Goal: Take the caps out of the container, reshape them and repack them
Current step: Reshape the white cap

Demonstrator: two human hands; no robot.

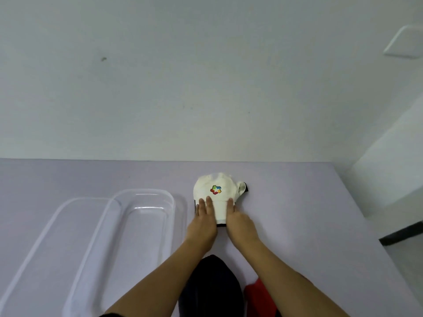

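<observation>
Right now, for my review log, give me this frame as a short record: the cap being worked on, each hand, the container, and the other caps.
cap in work: white cap with a multicoloured logo, flat on the lilac table
left hand: fingers straight, pressing on the brim
right hand: fingers straight, pressing the brim's other side
container: clear plastic container left of the cap, no caps inside
beside it: clear lid, apparently
waiting: dark cap and red cap at the near edge

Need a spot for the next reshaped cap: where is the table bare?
Bare: table right of the white cap to the edge, and the strip behind it. Crowded: clear container and lid at left; dark cap and red cap at the near edge.
</observation>
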